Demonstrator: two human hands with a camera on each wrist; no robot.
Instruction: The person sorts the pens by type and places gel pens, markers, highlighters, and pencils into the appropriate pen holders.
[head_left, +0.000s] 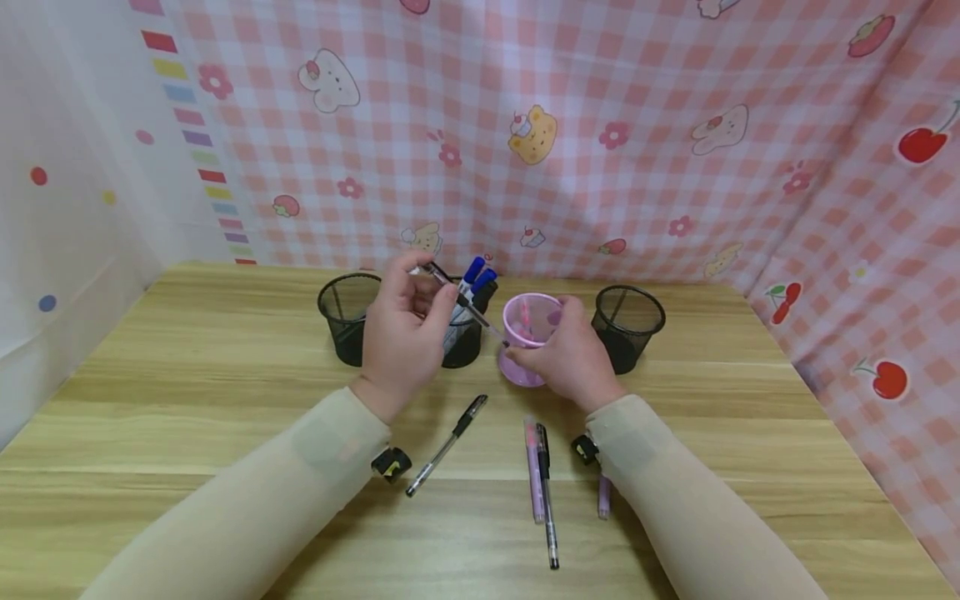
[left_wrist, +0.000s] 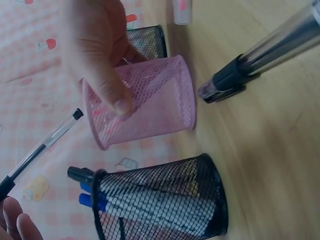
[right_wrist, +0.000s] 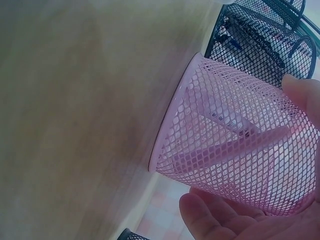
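Observation:
My left hand [head_left: 401,337] pinches a clear-barrelled pen with a black grip [head_left: 471,309], which slants so that its lower end points at the pink mesh pen cup [head_left: 523,375]. My right hand [head_left: 581,358] holds that cup by its right side, thumb at the front near the rim; the cup stands upright on the table. Through its mesh, the right wrist view shows pink pens [right_wrist: 235,150] leaning inside. Just behind the left hand is a black mesh cup [head_left: 462,350] containing blue-capped markers [head_left: 474,271], partly hidden by the hand and pen.
Other black mesh cups stand at the left [head_left: 347,329] and right [head_left: 621,354]. On the table lie a black-capped pen [head_left: 447,446], a pink-purple pen [head_left: 535,479] against another black-capped pen [head_left: 549,500], and a purple pen [head_left: 603,497] partly under the right forearm. A checked curtain [head_left: 637,192] hangs behind.

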